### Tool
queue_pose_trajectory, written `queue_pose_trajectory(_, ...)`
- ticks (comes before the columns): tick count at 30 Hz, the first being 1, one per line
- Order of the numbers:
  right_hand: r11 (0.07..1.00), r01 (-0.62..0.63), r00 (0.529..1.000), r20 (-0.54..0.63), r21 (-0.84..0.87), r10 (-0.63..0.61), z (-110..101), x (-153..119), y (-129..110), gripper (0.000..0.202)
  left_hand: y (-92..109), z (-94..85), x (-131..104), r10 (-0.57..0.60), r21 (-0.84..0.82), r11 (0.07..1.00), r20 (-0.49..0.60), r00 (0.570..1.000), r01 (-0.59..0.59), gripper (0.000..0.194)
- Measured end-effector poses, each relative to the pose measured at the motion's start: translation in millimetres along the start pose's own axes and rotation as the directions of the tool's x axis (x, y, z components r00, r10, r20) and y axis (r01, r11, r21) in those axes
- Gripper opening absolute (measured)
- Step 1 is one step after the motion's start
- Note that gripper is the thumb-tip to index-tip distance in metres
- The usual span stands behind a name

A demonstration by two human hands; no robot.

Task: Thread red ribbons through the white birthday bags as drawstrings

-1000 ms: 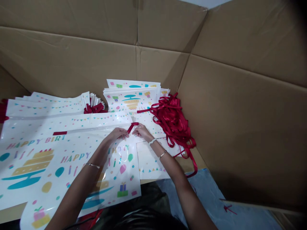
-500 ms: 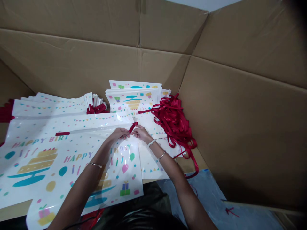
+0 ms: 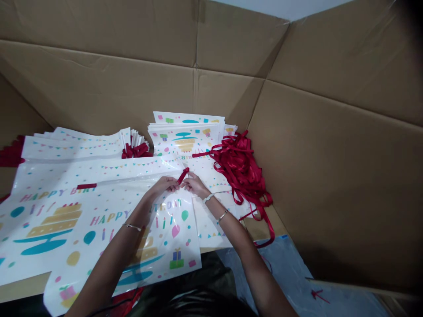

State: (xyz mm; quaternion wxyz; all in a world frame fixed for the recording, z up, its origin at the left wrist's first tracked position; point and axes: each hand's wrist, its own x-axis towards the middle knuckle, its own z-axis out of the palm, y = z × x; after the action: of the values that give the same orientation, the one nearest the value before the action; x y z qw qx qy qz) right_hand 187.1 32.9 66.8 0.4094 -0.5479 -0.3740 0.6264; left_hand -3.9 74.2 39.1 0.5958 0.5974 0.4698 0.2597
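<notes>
A short piece of red ribbon (image 3: 183, 175) stands up at the right end of a pale strip along the top of a glossy white "HAPPY BIRTHDAY" sheet (image 3: 185, 226). My left hand (image 3: 167, 184) pinches the ribbon's lower end from the left, fingers closed. Close on the other side, my right hand (image 3: 195, 184) also has its fingers closed at the ribbon and the sheet's edge. The fingertips partly hide the contact. Another short red ribbon piece (image 3: 86, 186) lies flat at the strip's left end.
A tangled heap of red ribbon (image 3: 243, 163) lies right of my hands. Behind stands a stack of printed sheets (image 3: 185, 134); more sheets (image 3: 76, 138) with red ribbon ends (image 3: 135, 150) overlap at left. Cardboard walls (image 3: 337, 176) enclose the work surface.
The view has shifted slightly, so the sheets appear a little further right. Both hands stay at the ribbon with almost no visible movement.
</notes>
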Motion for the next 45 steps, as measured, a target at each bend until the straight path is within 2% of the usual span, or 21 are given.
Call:
queue_pose_trajectory(3, 0.999, -0.031, 0.999, -0.029, 0.031, 0.032, 2, 1, 2, 0.031, -3, -1.2, 0, 0.012, 0.003, 1.000, -0.007, 1.000, -0.012, 0.026)
queue_pose_trajectory(7, 0.999, -0.025, 1.000, -0.007, -0.033, 0.025, 2, -3, -1, 0.008, -3, -0.7, -1, 0.046, -0.011, 0.999, 0.000, 0.999, -0.046, 0.024)
queue_pose_trajectory(10, 0.999, -0.033, 0.997, 0.065, -0.022, 0.035, 1, -6, -3, 0.014, 0, 0.4, -3, 0.043, -0.026, 0.999, 0.007, 0.999, -0.043, 0.025)
queue_pose_trajectory(12, 0.995, -0.090, 0.986, 0.145, 0.034, 0.084, 1, -7, -4, 0.019, 1, 1.4, -4, 0.050, -0.038, 0.998, 0.017, 0.999, -0.050, 0.027)
queue_pose_trajectory(14, 0.988, -0.130, 0.980, 0.163, 0.080, 0.116, 2, -6, -5, 0.019, 0, 1.9, -5, 0.058, -0.038, 0.998, 0.026, 0.998, -0.057, 0.030)
queue_pose_trajectory(16, 0.986, -0.143, 0.982, 0.137, 0.084, 0.131, 3, -4, -7, 0.015, -3, 1.4, -4, 0.074, -0.009, 0.997, -0.007, 0.997, -0.074, 0.035)
queue_pose_trajectory(17, 0.986, -0.145, 0.983, 0.127, 0.078, 0.134, 4, -3, -7, 0.013, -5, 0.4, -3, 0.109, 0.025, 0.994, -0.070, 0.992, -0.108, 0.040)
queue_pose_trajectory(18, 0.987, -0.143, 0.983, 0.123, 0.073, 0.133, 4, -2, -8, 0.013, -7, -0.9, -1, 0.175, 0.092, 0.982, -0.153, 0.973, -0.163, 0.045)
queue_pose_trajectory(20, 0.990, -0.131, 0.986, 0.110, 0.059, 0.124, 6, 1, -8, 0.012, -10, -4.3, 4, 0.389, 0.336, 0.896, -0.277, 0.879, -0.291, 0.053)
queue_pose_trajectory(21, 0.991, -0.123, 0.988, 0.098, 0.047, 0.118, 6, 3, -8, 0.011, -10, -5.7, 8, 0.495, 0.485, 0.809, -0.262, 0.828, -0.331, 0.055)
queue_pose_trajectory(22, 0.993, -0.114, 0.991, 0.080, 0.029, 0.112, 7, 5, -7, 0.009, -11, -6.7, 12, 0.567, 0.621, 0.703, -0.193, 0.801, -0.348, 0.056)
queue_pose_trajectory(23, 0.994, -0.108, 0.992, 0.060, 0.006, 0.107, 8, 7, -7, 0.008, -12, -6.8, 17, 0.587, 0.724, 0.596, -0.099, 0.803, -0.346, 0.057)
queue_pose_trajectory(25, 0.994, -0.102, 0.994, 0.025, -0.049, 0.103, 8, 13, -6, 0.008, -14, -4.5, 27, 0.527, 0.842, 0.444, 0.033, 0.849, -0.308, 0.058)
queue_pose_trajectory(27, 0.989, -0.094, 0.996, -0.007, -0.112, 0.094, 6, 18, -9, 0.011, -16, 0.2, 37, 0.455, 0.896, 0.373, 0.049, 0.889, -0.241, 0.059)
queue_pose_trajectory(31, 0.972, -0.104, 0.994, -0.061, -0.210, 0.093, -4, 29, -23, 0.015, -17, 9.9, 56, 0.416, 0.931, 0.338, -0.015, 0.909, -0.140, 0.061)
queue_pose_trajectory(36, 0.963, -0.078, 0.988, -0.149, -0.259, 0.040, -14, 51, -38, 0.028, -2, 18.6, 79, 0.363, 0.933, 0.352, -0.069, 0.929, -0.068, 0.060)
queue_pose_trajectory(40, 0.957, -0.059, 0.976, -0.218, -0.284, -0.005, -20, 68, -36, 0.040, 6, 24.0, 90, 0.336, 0.939, 0.342, -0.096, 0.937, -0.026, 0.060)
queue_pose_trajectory(43, 0.961, -0.070, 0.980, -0.196, -0.267, 0.017, -23, 74, -30, 0.047, 5, 26.2, 92, 0.347, 0.949, 0.315, -0.097, 0.933, -0.019, 0.058)
queue_pose_trajectory(45, 0.963, -0.058, 0.986, -0.168, -0.265, 0.014, -26, 74, -27, 0.042, 4, 27.0, 91, 0.368, 0.955, 0.295, -0.093, 0.925, -0.021, 0.057)
